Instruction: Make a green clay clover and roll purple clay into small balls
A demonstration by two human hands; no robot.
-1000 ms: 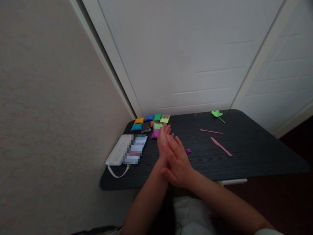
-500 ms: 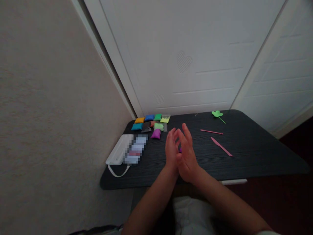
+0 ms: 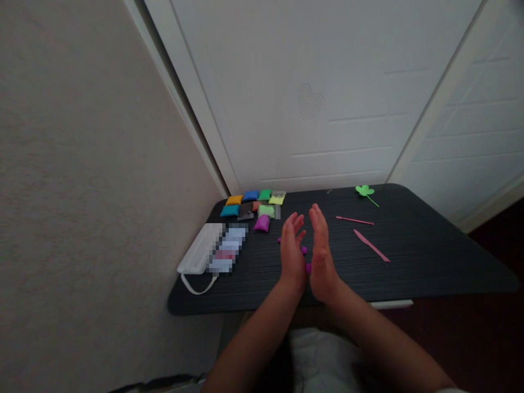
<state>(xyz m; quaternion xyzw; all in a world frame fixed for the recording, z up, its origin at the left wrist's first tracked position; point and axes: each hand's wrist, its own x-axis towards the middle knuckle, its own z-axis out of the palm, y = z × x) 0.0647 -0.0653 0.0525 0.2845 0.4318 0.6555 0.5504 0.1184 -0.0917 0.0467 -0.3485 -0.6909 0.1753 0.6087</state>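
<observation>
My left hand (image 3: 292,252) and my right hand (image 3: 322,254) stand upright over the black table (image 3: 409,262), palms facing each other, a narrow gap between them. All fingers are stretched out. Bits of purple clay (image 3: 308,267) show in the gap near the heels of the palms. I cannot tell whether the palms touch them or they lie on the table. Another small purple bit (image 3: 279,240) lies just left of my left hand. A purple clay bag (image 3: 261,223) sits a little farther left.
Several coloured clay bags (image 3: 250,203) lie at the table's back left. A white case (image 3: 199,255) with a strap sits at the front left. Two pink modelling tools (image 3: 370,244) and a green clay clover (image 3: 364,191) lie to the right. White doors stand behind.
My hands were pressed together, right over left, and sliding. They have turned upright, shifted slightly right and parted, so purple clay shows between them.
</observation>
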